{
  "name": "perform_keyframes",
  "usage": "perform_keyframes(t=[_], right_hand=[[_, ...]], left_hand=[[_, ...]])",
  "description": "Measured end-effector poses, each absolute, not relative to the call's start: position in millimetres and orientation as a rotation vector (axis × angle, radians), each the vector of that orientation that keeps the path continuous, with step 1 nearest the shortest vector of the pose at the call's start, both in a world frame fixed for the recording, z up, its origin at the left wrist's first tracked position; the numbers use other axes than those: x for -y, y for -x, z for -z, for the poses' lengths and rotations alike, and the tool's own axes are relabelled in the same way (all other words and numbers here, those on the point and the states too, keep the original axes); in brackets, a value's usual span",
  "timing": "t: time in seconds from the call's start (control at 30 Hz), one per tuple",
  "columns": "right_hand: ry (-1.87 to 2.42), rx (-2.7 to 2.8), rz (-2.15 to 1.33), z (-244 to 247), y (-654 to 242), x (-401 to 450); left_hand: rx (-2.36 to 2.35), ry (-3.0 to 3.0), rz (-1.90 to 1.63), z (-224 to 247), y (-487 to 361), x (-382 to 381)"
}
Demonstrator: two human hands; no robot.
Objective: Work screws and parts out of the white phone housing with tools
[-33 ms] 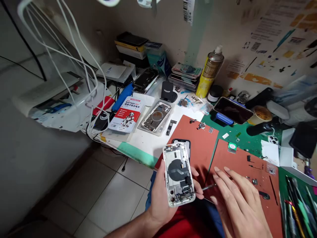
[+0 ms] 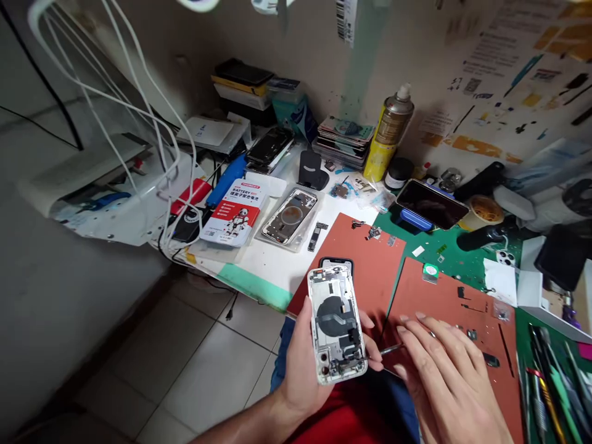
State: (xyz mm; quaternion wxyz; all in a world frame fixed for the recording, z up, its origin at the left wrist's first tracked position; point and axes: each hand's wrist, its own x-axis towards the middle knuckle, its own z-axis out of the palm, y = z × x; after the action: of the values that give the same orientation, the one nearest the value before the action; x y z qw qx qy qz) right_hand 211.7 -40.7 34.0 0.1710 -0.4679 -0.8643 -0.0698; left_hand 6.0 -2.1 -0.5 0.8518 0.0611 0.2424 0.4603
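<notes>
Left hand (image 2: 303,370) grips an opened phone shell (image 2: 337,324), insides facing up, thumb on its left edge and fingers (image 2: 370,361) curled round the right edge, so closed on it. Shell is held off the table (image 2: 277,265), over the lap, just in front of the table's near edge, tilted slightly with its camera end toward the person.

Right hand (image 2: 444,376) has fingers loosely bent, pinching a thin metal tool (image 2: 391,349); its tip points left at the shell's lower right corner, touching or just beside it, can't tell which. The hand lies over the near red mat (image 2: 462,296).

A dark phone (image 2: 337,263) lies on the left red mat (image 2: 370,259), partly hidden behind the shell's top. Small screws and parts are scattered on both mats.

Further back: another bare phone frame (image 2: 290,216) on the white table, battery box (image 2: 235,213) just left of it, spray can (image 2: 388,132) upright near the wall, a phone (image 2: 432,203) propped on a blue stand over the green mat (image 2: 444,250). White cables (image 2: 152,117) hang at left. Tools lie at far right.
</notes>
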Motion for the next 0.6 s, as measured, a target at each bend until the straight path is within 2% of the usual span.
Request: perform_keyframes(t=[0.23,0.6], right_hand=[[1.321,2.542,-0.016,-33,-254,69],[1.325,2.476,-0.134,-24,-273,97]], left_hand=[[-0.517,-0.111,-0.869,1,-36,15],[-0.561,-0.123,-0.85,-2,-50,17]])
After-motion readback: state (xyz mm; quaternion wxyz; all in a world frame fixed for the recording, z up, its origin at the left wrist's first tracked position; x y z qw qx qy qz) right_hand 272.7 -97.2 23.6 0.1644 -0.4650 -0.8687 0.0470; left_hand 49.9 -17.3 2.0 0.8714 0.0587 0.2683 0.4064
